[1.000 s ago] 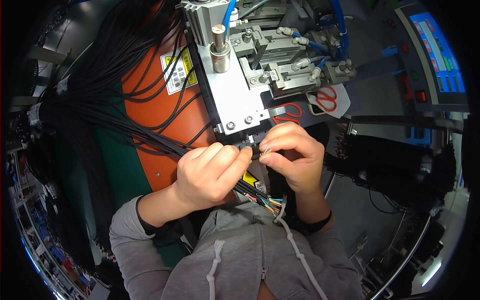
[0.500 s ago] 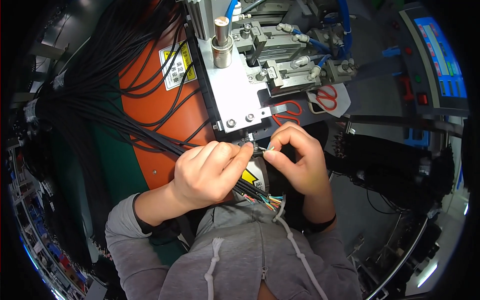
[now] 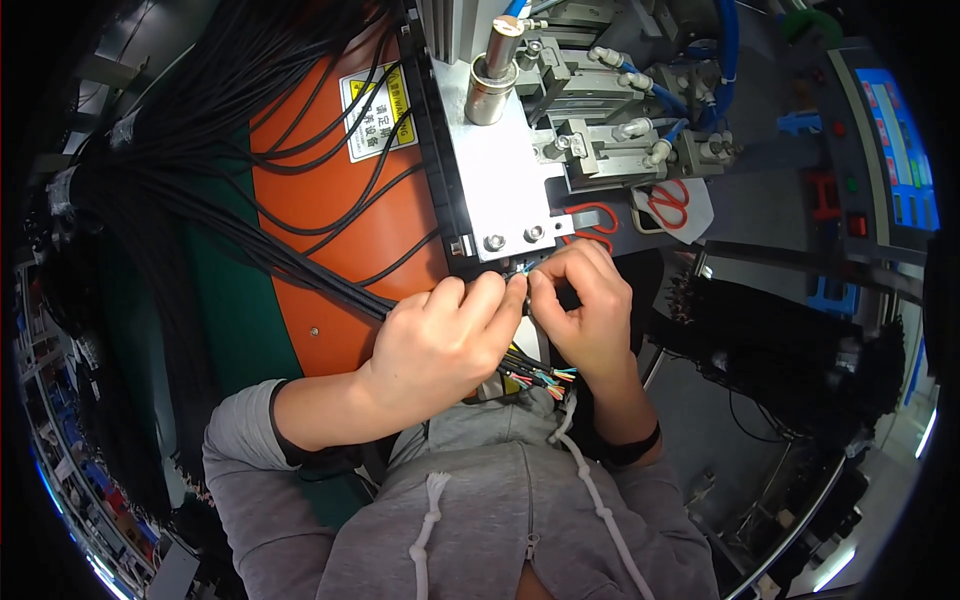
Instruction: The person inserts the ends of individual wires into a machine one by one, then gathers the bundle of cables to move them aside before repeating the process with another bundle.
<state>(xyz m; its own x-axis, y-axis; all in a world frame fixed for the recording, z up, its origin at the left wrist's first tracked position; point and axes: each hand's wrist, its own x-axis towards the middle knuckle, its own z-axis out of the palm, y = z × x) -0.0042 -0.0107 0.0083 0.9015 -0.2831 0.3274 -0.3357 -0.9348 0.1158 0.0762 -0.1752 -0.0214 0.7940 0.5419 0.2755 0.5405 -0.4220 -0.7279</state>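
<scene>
Below the front end of a metal machine block point(image 3: 505, 190), my two hands meet at the fingertips. My left hand point(image 3: 450, 325) is closed, its thumb and forefinger pressed together near the block's lower edge; what sits in this pinch is hidden. My right hand point(image 3: 588, 305) is curled, with thumb and forefinger pinching at a thin bluish wire point(image 3: 529, 267). Black cables point(image 3: 345, 290) run from the left under my left hand. Their stripped ends, with colored wires point(image 3: 550, 380), come out below my hands, over my lap.
Red-handled scissors point(image 3: 668, 204) lie right of the machine, with another red handle point(image 3: 592, 222) beside the block. Thick black cable bundles hang at left and on a rack point(image 3: 780, 320) at right. An orange panel point(image 3: 330, 230) lies left of the block. A lit screen point(image 3: 900, 150) stands far right.
The view has shifted, so the machine sits further right. My right fingertips have come closer to my left ones and up toward the block. A bluish wire now shows where a pale one was.
</scene>
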